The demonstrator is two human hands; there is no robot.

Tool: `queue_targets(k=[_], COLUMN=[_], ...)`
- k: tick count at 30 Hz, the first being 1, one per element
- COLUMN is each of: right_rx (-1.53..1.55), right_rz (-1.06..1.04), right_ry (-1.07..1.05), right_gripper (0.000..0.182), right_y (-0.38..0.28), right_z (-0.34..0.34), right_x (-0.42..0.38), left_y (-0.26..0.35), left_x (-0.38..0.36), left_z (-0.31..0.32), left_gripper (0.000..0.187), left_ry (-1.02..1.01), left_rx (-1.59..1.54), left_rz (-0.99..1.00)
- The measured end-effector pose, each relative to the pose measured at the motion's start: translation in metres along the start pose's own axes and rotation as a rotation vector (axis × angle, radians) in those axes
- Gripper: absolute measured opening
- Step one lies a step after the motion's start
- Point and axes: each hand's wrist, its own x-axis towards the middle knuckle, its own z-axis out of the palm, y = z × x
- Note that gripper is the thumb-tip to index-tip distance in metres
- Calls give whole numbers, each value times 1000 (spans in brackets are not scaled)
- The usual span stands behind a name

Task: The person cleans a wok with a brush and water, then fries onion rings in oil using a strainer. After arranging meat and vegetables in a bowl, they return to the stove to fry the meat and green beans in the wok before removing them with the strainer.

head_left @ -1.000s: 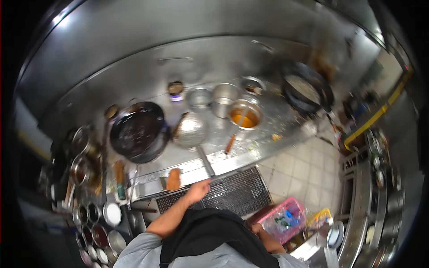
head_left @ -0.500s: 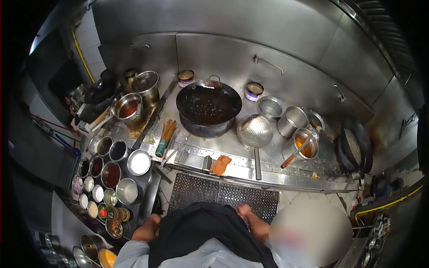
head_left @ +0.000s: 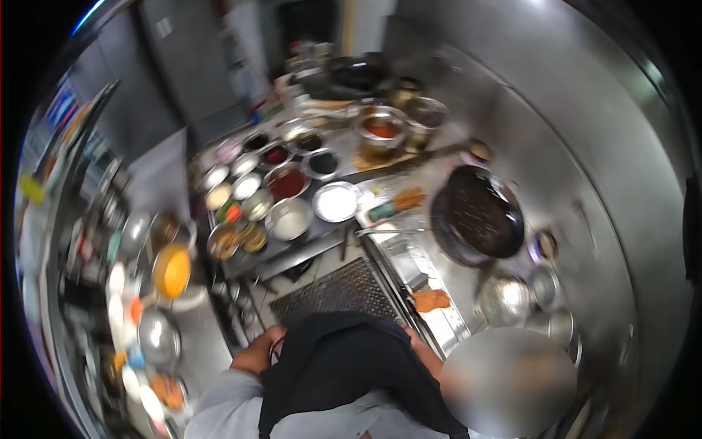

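My left hand [head_left: 272,342] is beside the left edge of my black apron [head_left: 344,366], its fingers turned away and blurred. At the apron's right edge is my right hand [head_left: 417,342], partly covered by the cloth. Whether either hand holds anything does not show. Ahead of my left hand stands a rack of seasoning pots, among them a round pot of white contents [head_left: 336,201] and one of dark red sauce [head_left: 287,181]. Nearest my right hand, an orange cloth [head_left: 431,301] lies on the stove's front edge. Behind it a dark wok [head_left: 479,214] sits on its burner.
A perforated floor mat [head_left: 333,296] lies before me. A bamboo brush [head_left: 398,205] and a perforated strainer [head_left: 504,298] rest on the stove. On the left counter are a bowl of yellow-orange contents [head_left: 172,270] and a metal bowl [head_left: 159,336]. A grey blur covers the lower right.
My view has swung left, so the stove and wok now appear farther right and the left counter has come into view. Both hands stay low beside the apron.
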Motion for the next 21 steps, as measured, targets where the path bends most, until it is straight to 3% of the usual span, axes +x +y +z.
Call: queue_targets(k=[2, 5, 6, 8, 9, 13, 16, 18, 19, 21], right_rx=[-331, -478, -519, -598, -632, -764, -843, -890, -912, -890], right_rz=[-110, 87, 142, 219, 248, 338, 370, 375, 374, 345], right_ry=[5, -74, -104, -153, -174, -247, -305, -329, -336, -331], right_gripper=[31, 30, 30, 30, 30, 29, 29, 29, 29, 28], right_y=[-65, -65, -60, -55, -51, -45, -46, -44, -42, -28], right_z=[62, 41, 33, 23, 20, 21, 37, 45, 47, 46], right_x=[-68, -53, -44, -29, -22, 5, 28, 43, 55, 81], left_y=[-55, 85, 78, 58, 40, 36, 37, 60, 65, 73], left_x=[23, -87, -92, -91, -88, -120, -145, -172, -184, -209], left_z=[50, 79, 99, 146, 179, 236, 235, 225, 216, 191], left_gripper=[28, 24, 24, 27, 29, 26, 30, 38, 38, 46], left_ry=[54, 67, 103, 23, 123, 245, 160, 366, 386, 613], left_rx=[63, -825, -879, -666, -906, -1010, -906, -911, -917, -811], left_rz=[190, -335, -350, -371, -301, -354, -427, -357, -359, -414])
